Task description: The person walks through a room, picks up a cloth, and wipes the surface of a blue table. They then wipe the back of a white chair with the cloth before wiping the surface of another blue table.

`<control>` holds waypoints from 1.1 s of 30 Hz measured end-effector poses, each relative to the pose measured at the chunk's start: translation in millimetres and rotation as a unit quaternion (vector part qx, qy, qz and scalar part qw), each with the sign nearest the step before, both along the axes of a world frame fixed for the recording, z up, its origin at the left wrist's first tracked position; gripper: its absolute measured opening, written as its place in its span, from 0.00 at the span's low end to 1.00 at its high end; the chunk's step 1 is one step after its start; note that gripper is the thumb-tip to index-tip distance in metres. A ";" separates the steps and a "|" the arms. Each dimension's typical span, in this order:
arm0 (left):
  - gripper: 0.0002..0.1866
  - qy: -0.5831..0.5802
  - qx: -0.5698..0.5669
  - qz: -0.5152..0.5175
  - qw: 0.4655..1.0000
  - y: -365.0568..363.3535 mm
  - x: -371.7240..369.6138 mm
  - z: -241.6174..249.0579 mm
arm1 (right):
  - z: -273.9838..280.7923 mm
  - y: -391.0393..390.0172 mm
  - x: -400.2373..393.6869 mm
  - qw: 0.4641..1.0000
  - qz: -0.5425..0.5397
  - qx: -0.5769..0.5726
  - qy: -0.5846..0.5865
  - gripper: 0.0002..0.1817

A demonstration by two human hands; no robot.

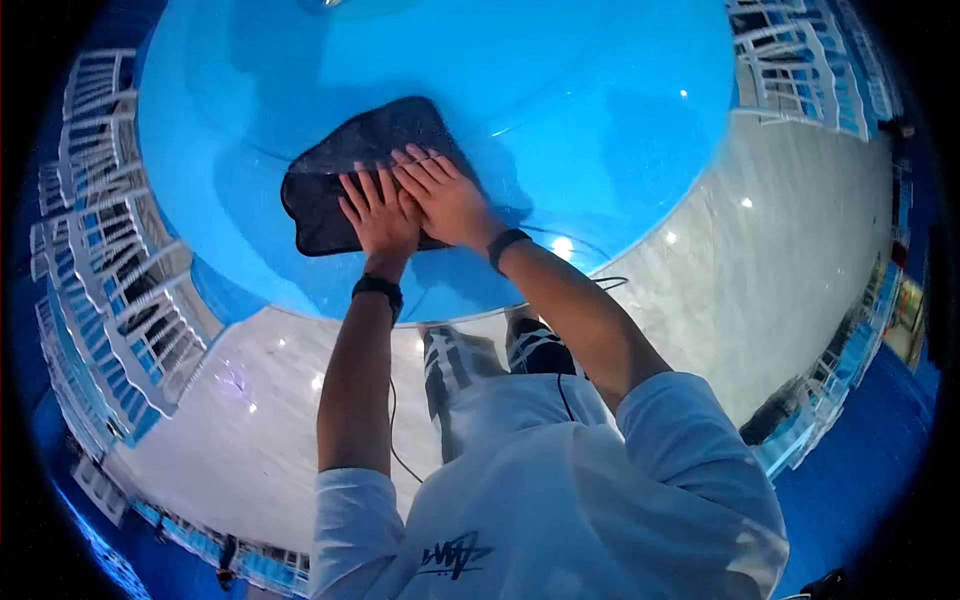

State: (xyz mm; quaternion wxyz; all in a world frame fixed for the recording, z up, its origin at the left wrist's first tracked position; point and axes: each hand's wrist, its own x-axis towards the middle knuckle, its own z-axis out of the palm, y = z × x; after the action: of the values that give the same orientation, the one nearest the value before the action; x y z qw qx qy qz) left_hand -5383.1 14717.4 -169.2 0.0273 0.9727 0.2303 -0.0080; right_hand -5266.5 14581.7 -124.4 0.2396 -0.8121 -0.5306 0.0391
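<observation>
Looking down through the head camera, I see my left hand (378,215) and right hand (443,197) pressed flat, fingers spread, side by side on a dark cloth (345,170) lying on the round blue table (600,130). I judge the wiping mid-course; the glossy surface shows no clear dirt. White chairs (110,260) ring a pale floor (780,260).

A dark, nearly black cloth (340,180) lies spread flat on the glossy blue surface (560,120), rounded corners showing. It sits directly under both hands, extending beyond the fingertips and out past the left hand (380,215).
</observation>
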 end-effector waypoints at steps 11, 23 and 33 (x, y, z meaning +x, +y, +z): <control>0.35 0.016 -0.086 -0.214 0.973 -220.8 103.7 32.9 | 14.3 -238.5 22.0 0.970 -0.229 -0.075 -0.005 0.36; 0.38 0.018 -0.260 -0.274 0.926 -263.3 70.7 78.1 | 3.6 -315.9 -17.8 0.947 -0.299 0.024 0.114 0.28; 0.23 -0.186 -0.414 -0.134 0.881 -190.0 67.2 109.7 | 130.3 -230.6 73.4 0.915 -0.379 0.079 0.113 0.12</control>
State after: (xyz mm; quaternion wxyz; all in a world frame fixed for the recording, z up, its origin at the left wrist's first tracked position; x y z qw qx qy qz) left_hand -5315.9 14527.5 -59.5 0.4681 0.8782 0.0644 0.0745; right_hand -5193.0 14351.0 5.9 0.3583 -0.9208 -0.1540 -0.0055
